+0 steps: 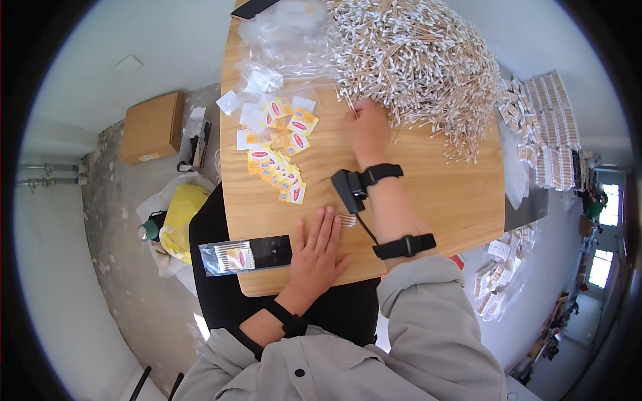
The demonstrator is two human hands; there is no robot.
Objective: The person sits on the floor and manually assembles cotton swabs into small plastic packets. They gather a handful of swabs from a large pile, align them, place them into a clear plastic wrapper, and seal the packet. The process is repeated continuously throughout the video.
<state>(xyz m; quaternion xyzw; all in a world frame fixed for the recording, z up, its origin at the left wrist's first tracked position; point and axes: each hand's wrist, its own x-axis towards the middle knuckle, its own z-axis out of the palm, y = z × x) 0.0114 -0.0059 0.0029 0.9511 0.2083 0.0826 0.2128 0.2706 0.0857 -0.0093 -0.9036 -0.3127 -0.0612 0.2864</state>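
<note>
My right hand (pixel 369 132) is at the near edge of a large heap of cotton swabs (pixel 414 57). Its thumb and fingers are pinched on a cotton swab (pixel 351 105). My left hand (pixel 315 257) lies flat near the table's front edge, fingers stretched out. Beside its fingertips several swab tips (pixel 348 220) show; the rest of those swabs are hidden under the hand. Left of that hand, a clear bag (pixel 212 259) of cotton swabs with a label card lies on a black strip (pixel 273 252).
Yellow-and-white label cards (pixel 271 164) are spread on the wooden table (pixel 441 200), with clear plastic bags (pixel 287 33) behind them. A cardboard box (pixel 152 127) and a yellow bag (pixel 182 220) are on the floor at left. Stacked swab packs (pixel 554 113) stand at right.
</note>
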